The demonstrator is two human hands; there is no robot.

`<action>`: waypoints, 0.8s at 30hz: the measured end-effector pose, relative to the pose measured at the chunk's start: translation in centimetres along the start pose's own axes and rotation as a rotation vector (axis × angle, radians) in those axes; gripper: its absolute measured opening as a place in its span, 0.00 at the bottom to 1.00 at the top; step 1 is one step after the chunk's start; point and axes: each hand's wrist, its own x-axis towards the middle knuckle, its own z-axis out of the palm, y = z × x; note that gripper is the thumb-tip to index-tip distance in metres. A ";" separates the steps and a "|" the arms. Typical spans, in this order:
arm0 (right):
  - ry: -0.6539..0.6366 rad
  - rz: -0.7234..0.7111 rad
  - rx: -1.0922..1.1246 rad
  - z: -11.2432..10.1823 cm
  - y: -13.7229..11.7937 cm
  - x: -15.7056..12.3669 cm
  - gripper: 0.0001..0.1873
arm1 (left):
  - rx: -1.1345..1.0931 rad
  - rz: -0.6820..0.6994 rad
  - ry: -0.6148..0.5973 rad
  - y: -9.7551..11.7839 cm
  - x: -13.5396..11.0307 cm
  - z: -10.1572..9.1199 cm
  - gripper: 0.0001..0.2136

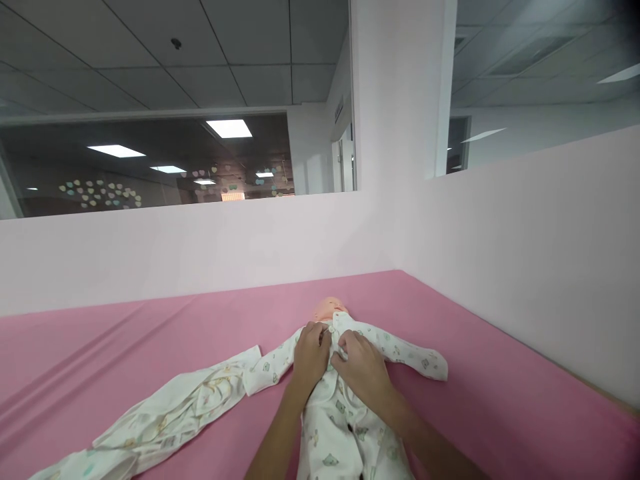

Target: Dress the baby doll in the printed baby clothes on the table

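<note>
A baby doll [330,308] lies on its back on a pink padded surface, its head toward the wall. It wears a white baby romper [333,433] printed with small animals, its long sleeves spread to both sides. At the upper chest, below the doll's chin, my left hand [312,353] has its fingers closed on the romper's front edge. Just to the right, my right hand [365,368] pinches the other side of the same front opening with curled fingers. Lower down, the front hangs partly apart, with a dark spot showing. What lies under my fingertips is hidden.
A second white printed baby garment [185,407] lies crumpled to the left, touching the romper's left sleeve. The pink mat [500,400] meets low white walls [200,253] behind and at right, with windows above them.
</note>
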 end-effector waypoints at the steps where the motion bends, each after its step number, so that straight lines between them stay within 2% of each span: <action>1: 0.004 -0.014 -0.024 0.0 0.0 -0.1 0.03 | -0.002 -0.001 0.003 0.0 0.0 0.0 0.10; 9: 0.065 -0.141 -0.259 -0.1 0.4 -0.8 0.08 | 0.007 -0.005 0.017 0.0 -0.1 0.1 0.09; 15: 0.003 -0.131 -0.337 -0.6 0.6 -0.4 0.07 | 0.023 -0.003 0.008 0.0 -0.1 0.1 0.09; 21: 0.012 -0.048 -0.098 -0.7 0.7 0.0 0.08 | 0.036 -0.011 0.014 0.0 -0.1 0.1 0.09; 24: -0.004 -0.092 0.065 -0.4 0.7 -0.2 0.08 | 0.055 0.005 0.011 -0.1 -0.2 0.1 0.10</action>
